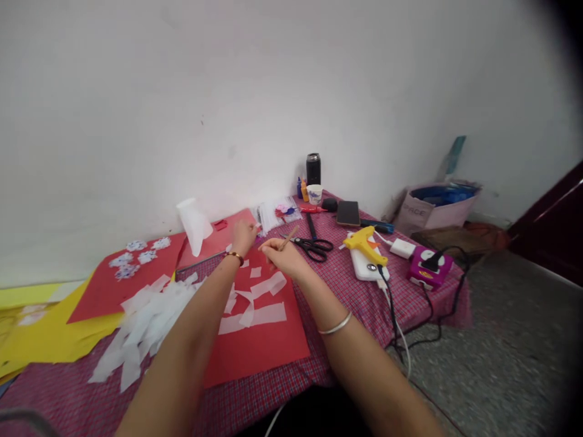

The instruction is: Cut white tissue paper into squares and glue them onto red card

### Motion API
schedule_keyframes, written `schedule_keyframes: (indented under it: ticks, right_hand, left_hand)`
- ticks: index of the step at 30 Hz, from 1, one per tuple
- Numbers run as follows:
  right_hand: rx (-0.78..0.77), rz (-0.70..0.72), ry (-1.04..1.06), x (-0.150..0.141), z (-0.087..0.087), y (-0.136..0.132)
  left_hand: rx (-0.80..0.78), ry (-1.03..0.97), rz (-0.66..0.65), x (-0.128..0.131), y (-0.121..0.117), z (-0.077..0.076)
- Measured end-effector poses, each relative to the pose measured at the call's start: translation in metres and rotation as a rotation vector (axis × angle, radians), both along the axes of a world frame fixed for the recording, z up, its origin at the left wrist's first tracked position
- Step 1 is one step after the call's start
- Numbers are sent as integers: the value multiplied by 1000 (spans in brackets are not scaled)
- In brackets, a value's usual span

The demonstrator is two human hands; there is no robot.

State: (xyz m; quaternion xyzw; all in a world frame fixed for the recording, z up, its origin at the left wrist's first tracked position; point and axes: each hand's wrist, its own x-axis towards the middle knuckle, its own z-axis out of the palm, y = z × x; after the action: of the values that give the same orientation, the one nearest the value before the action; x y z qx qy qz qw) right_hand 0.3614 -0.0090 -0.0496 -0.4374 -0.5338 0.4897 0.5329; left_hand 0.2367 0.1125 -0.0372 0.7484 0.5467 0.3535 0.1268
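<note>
My left hand [245, 236] is closed in a pinch over the far edge of the red sheets. A tiny pale bit shows by its fingertips, too small to name. Close beside it, my right hand [281, 255] grips a thin brown stick [289, 237] that slants up to the right. Beneath both hands lies a red paper sheet [268, 352] with cut white strips [262, 314] and small squares scattered on it. A heap of white strips [157, 315] is left of my left forearm. Black-handled scissors [314, 247] rest just right of my right hand.
A yellow glue gun [365, 244] lies on a white power bank [364, 267], near a purple socket block [428, 267] with cables. Several white-and-blue paper flowers [136, 246] sit at left. A paper cup [314, 194] and black bottle [313, 169] stand by the wall.
</note>
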Motion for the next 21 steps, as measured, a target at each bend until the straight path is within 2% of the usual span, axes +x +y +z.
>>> schedule_keyframes:
  ticks: [3, 6, 8, 11, 14, 16, 21]
  right_hand:
    - [19, -68, 19, 0, 2, 2]
    - [21, -73, 57, -4, 9, -4]
    - [9, 20, 117, -8, 16, -14]
    - [37, 264, 194, -17, 27, -34]
    - [63, 473, 204, -27, 32, -49]
    - [77, 534, 192, -35, 32, -55]
    - [35, 527, 138, -45, 23, -56]
  left_hand:
    - [37, -57, -2, -7, -16, 12]
    - [68, -70, -31, -23, -54, 25]
    - [127, -74, -98, -39, -88, 33]
    - [384, 92, -200, -64, -141, 39]
    - [601, 295, -187, -83, -183, 35]
    - [678, 349, -153, -90, -199, 29]
    - [731, 312, -116, -90, -208, 10]
